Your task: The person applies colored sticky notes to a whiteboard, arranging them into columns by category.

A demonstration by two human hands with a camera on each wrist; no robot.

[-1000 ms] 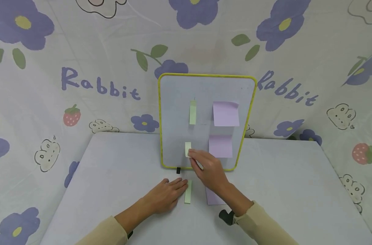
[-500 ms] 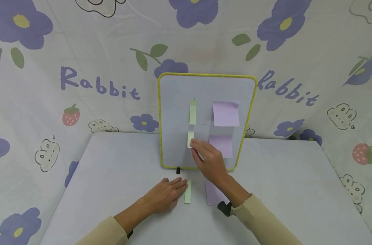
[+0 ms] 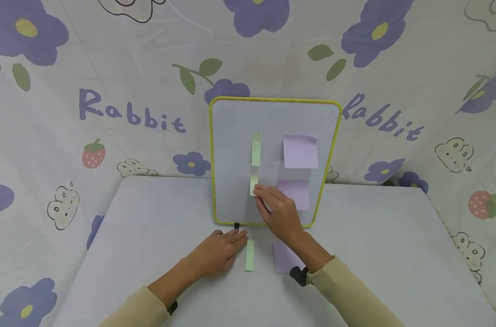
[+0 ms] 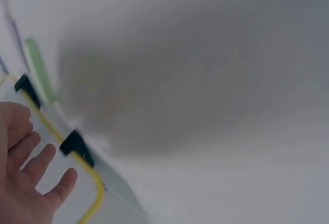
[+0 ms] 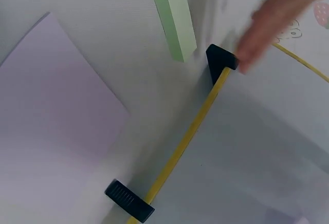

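My right hand [image 3: 278, 213] pinches the lower end of a pale green sticky note strip [image 3: 253, 180] held against the whiteboard [image 3: 231, 190]. Above it, another green strip [image 3: 256, 152] hangs on the board, slightly darker at its top. Two purple sticky notes [image 3: 300, 152] are stuck one over the other to the right, the lower partly behind my hand. My left hand [image 3: 217, 254] has its fingers extended beside the upper end of a green sticky note pad [image 3: 249, 256] on the table. The left wrist view shows those fingers [image 4: 61, 185] spread loosely, holding nothing.
A purple sticky note pad [image 3: 284, 259] lies on the table, partly under my right forearm. Black feet [image 5: 128, 201] support the board's yellow-edged bottom. Behind stands a cloth backdrop [image 3: 149, 150] printed with flowers and rabbits.
My right hand has moved the green strip up the board, then stayed there. My left hand has just lifted off the green pad, shifting slightly up and left.
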